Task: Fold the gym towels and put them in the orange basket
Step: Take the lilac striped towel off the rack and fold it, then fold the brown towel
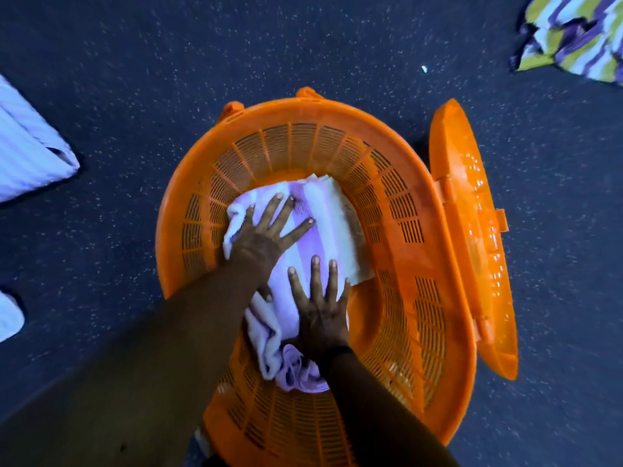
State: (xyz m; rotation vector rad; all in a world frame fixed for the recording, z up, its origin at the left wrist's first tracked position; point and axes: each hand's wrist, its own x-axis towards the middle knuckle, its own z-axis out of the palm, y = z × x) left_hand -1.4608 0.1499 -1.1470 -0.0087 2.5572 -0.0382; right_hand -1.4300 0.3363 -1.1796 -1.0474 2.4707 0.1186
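Pressing down from the head view, the left hand point(266, 232) and the right hand point(320, 310) both lie flat with fingers spread on a folded purple-and-white striped towel point(323, 217) inside the orange basket point(397, 183); neither hand grasps anything, the palms simply bear on the cloth. The towel sits toward the far side of the basket floor, its near end bunched into loose folds below the right wrist; the hinged lid point(472, 230) stands open at the right, touching the rim. On the dark speckled floor point(135, 96) a pale striped cloth point(30, 153) lies at the left edge, and a crumpled green-and-purple striped towel point(573, 35) lies at the top right, well apart from the basket, apparently yet to be folded. The risk, as I judge it, is the bunched near end; lifting the palms could let the fold spring open, and uneven pressure may shove the towel against the slotted wall and crease it; the open lid could also swing shut if knocked.
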